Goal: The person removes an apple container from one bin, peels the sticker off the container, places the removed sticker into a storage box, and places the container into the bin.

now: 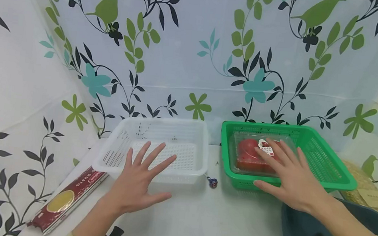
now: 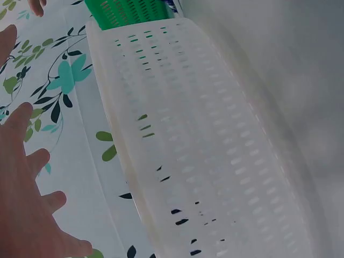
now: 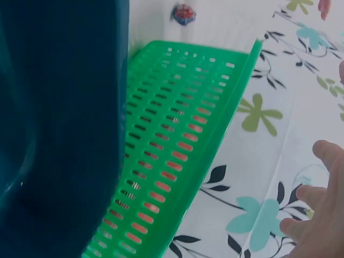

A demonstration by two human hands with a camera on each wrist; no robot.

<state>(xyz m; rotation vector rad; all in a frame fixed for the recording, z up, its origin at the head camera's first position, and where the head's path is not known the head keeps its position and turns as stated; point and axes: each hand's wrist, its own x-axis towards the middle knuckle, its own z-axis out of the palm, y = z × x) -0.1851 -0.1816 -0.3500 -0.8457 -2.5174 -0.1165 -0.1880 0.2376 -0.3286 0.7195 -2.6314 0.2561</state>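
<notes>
Resting spread right hand (image 1: pixel 292 177) on labelled tomato pack (image 1: pixel 253 154); left hand (image 1: pixel 140 181) splayed, empty; pasta "GUSTO" (image 1: pixel 68 197).

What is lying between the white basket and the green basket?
In the head view, a small wrapped lollipop lies on the table between white basket and green basket.

Head looks down; wrists close beside baskets (image 1: pixel 310 137)

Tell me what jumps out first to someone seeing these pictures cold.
The green basket at right draws the eye, with a clear box of red tomatoes inside and the right hand spread over it. Beside it sits a white basket, the left hand splayed open at its near rim. A red pasta packet lies far left.
</notes>
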